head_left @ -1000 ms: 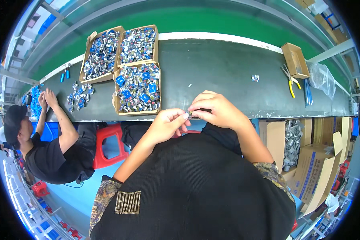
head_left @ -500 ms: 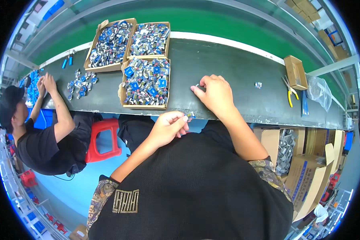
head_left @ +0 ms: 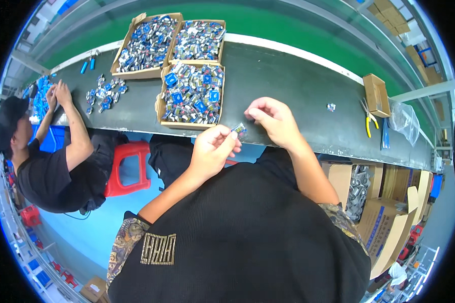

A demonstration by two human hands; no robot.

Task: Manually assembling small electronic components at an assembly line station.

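Between the thumb and fingers of my left hand (head_left: pixel 212 150) is a small electronic module (head_left: pixel 238 130) with a dark, patterned face, held over the table's near edge. My right hand (head_left: pixel 274 121) is a little to its right and farther in, its thumb pressed toward curled fingers. Whatever those fingers may hold is too small or hidden to make out. Just left of my hands stands the nearest cardboard box (head_left: pixel 193 95), heaped with similar small modules and some blue square pieces. One lone module (head_left: pixel 331 107) lies on the dark tabletop to the right.
Two more filled boxes (head_left: pixel 149 43) stand behind. A co-worker (head_left: pixel 50 146) sits at left near a loose pile of modules (head_left: pixel 105 93). At right are yellow-handled pliers (head_left: pixel 369 123), a small empty box (head_left: pixel 376 95), a clear plastic bag (head_left: pixel 404 121) and blue strips (head_left: pixel 385 134).
My left hand has lifted the module slightly up and over the table edge. My right hand has shifted slightly to the right. The whole view has tilted a little.
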